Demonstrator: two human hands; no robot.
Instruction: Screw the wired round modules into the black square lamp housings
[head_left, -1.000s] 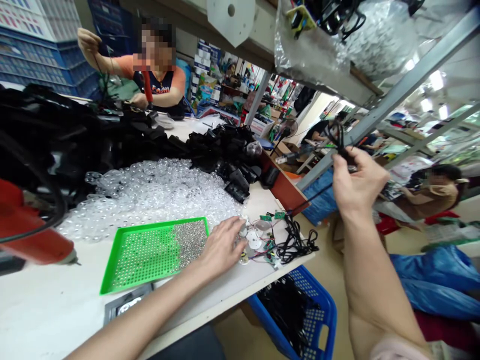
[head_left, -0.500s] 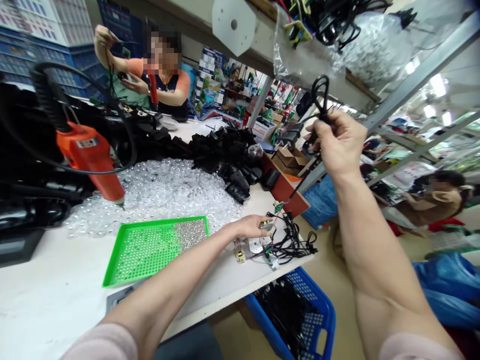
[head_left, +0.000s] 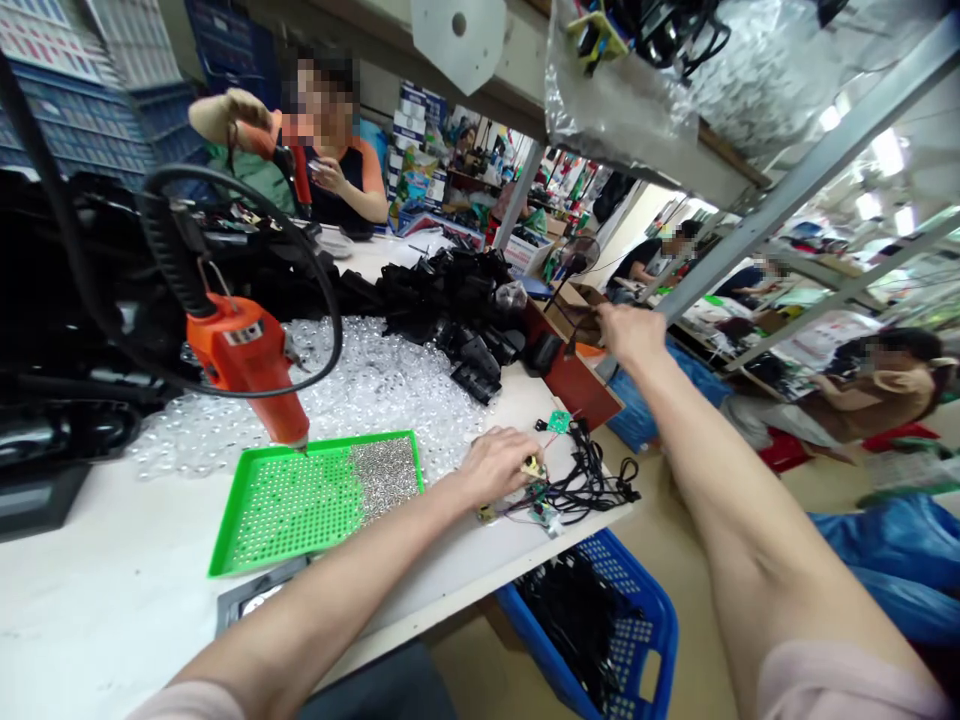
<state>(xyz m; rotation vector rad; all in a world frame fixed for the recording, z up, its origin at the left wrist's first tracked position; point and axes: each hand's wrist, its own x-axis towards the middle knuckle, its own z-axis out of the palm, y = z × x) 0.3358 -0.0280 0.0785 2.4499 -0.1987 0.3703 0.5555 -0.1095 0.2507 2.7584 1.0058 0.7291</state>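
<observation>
My left hand (head_left: 501,465) is closed on a small circuit board (head_left: 533,467) with a yellow part, low over the table's right end. Beside it lie a green circuit board (head_left: 558,422) and a tangle of black cables (head_left: 589,480). Higher and to the right, my right hand (head_left: 628,330) is closed at the fingertips, by a dark, blurred cable (head_left: 574,315). A green perforated tray (head_left: 292,500) with small metal screws (head_left: 386,475) stands left of my left hand.
An orange power screwdriver (head_left: 251,360) hangs over the tray. Clear plastic parts (head_left: 375,375) and black parts (head_left: 450,310) are heaped behind. A blue basket (head_left: 652,630) stands below the table edge. A person (head_left: 349,170) works across the table. A metal shelf post (head_left: 795,170) slants at right.
My right hand has moved down and left, and the looped black cable it held upright is no longer raised. The screwdriver has swung right, over the tray.
</observation>
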